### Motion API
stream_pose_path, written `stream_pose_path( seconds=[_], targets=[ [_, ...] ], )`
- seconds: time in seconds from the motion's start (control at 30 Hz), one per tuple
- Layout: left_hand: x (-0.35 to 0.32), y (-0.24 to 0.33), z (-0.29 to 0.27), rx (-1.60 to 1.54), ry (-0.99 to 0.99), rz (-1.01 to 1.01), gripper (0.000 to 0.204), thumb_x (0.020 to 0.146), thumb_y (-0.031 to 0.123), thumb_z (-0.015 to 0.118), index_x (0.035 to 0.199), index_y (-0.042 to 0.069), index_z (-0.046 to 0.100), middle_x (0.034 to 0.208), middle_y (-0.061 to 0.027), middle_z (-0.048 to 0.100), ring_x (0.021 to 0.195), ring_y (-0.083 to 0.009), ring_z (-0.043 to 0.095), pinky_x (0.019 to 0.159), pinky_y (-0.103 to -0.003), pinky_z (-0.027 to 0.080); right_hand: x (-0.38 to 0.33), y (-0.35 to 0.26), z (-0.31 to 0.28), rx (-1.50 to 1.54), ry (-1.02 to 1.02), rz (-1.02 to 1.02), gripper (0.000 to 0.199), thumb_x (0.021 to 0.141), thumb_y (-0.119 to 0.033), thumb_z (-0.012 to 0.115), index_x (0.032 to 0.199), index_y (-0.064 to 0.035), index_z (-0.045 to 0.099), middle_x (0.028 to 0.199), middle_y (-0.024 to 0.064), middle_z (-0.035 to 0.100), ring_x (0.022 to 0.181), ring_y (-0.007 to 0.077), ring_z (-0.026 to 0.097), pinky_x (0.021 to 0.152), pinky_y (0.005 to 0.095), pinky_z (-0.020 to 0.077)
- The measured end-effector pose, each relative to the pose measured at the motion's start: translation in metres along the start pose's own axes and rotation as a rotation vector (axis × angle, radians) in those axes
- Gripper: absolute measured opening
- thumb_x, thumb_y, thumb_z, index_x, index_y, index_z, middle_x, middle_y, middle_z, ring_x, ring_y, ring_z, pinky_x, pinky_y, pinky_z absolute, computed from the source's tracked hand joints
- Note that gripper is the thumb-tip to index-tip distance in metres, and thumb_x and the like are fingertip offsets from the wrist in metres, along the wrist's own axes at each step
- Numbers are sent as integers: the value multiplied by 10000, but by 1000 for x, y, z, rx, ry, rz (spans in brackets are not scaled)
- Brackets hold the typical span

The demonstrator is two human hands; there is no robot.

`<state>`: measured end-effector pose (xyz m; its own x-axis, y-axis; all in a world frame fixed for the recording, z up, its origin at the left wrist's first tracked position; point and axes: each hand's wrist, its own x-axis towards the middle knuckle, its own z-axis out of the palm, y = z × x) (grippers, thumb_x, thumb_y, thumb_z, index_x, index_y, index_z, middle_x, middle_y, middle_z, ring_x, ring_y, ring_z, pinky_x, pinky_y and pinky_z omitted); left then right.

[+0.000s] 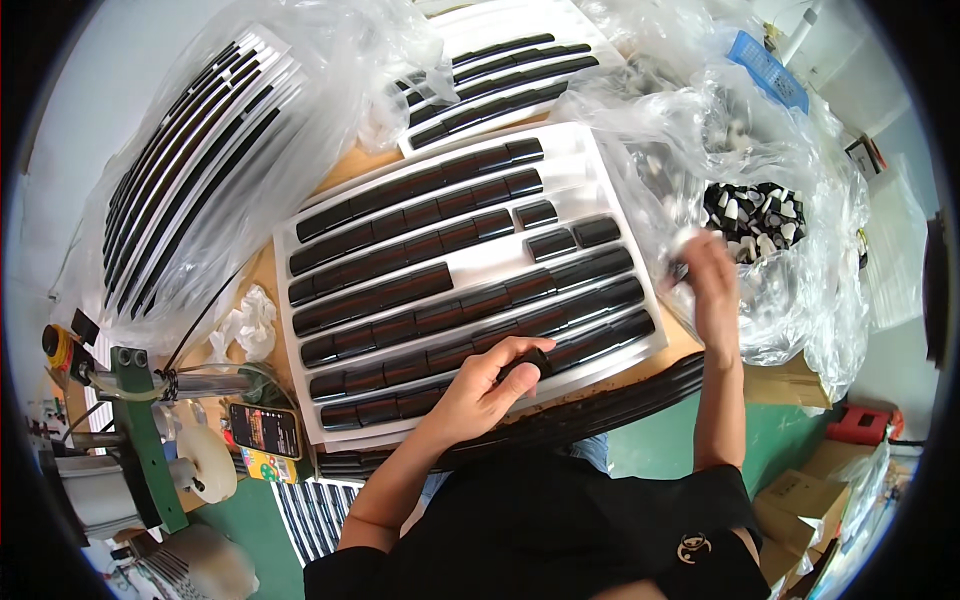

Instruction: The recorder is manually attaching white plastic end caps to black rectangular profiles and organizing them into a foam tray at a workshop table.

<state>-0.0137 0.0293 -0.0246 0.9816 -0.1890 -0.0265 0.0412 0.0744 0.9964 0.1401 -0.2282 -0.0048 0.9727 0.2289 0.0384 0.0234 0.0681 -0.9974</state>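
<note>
Wooden bench (352,165) crowded with crinkly clear plastic bags (790,300), white ribbed tray (560,150) of glossy black caps mid-bench, right hand (708,268) blurred at the bag's mouth, grip unclear, left hand (490,385) closed on small black cap (527,366) at tray's near edge, phone (264,430) lower left

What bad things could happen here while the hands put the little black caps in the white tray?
The left hand presses a black cap near the white tray's front edge; a hard push might tip the tray or knock neighbouring caps out of line. The right hand reaches into a floppy clear plastic bag of caps, which could sag and spill. The phone lies close to the table edge.
</note>
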Motion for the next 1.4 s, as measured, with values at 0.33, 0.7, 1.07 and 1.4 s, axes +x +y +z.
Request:
stream_pose_path(
  seconds=[0.33, 0.7, 1.07, 1.4],
  targets=[
    [-4, 20, 4, -95, 100, -118, 242, 966, 270, 439, 945, 28, 436, 713, -20, 489, 581, -71, 501, 519, -204, 417, -35, -40, 76, -346, -802, 286, 159, 851, -172, 643, 915, -32, 601, 740, 33, 588, 697, 79, 569, 590, 218, 461],
    [-8, 19, 19, -143, 245, -73, 221, 969, 245, 435, 924, 30, 427, 651, -3, 446, 536, -62, 464, 483, -203, 389, -53, -32, 91, 13, -577, 328, 289, 774, -56, 706, 1046, -3, 623, 918, 18, 593, 822, 61, 546, 725, 219, 467],
    [-16, 28, 27, 25, 325, 53, 208, 958, 198, 457, 875, 9, 438, 602, -11, 482, 501, -60, 459, 458, -220, 385, -60, -29, 91, 99, -615, 331, 320, 732, 50, 695, 1043, 8, 633, 924, 57, 585, 834, 119, 601, 748, 241, 514],
    [-26, 23, 35, 103, 377, 188, 207, 945, 142, 472, 797, 15, 403, 536, -13, 463, 445, -57, 426, 416, -216, 343, -73, -29, 93, 105, -652, 278, 300, 745, 52, 684, 1037, -3, 642, 910, 44, 588, 854, 108, 599, 765, 234, 513]
  ],
)
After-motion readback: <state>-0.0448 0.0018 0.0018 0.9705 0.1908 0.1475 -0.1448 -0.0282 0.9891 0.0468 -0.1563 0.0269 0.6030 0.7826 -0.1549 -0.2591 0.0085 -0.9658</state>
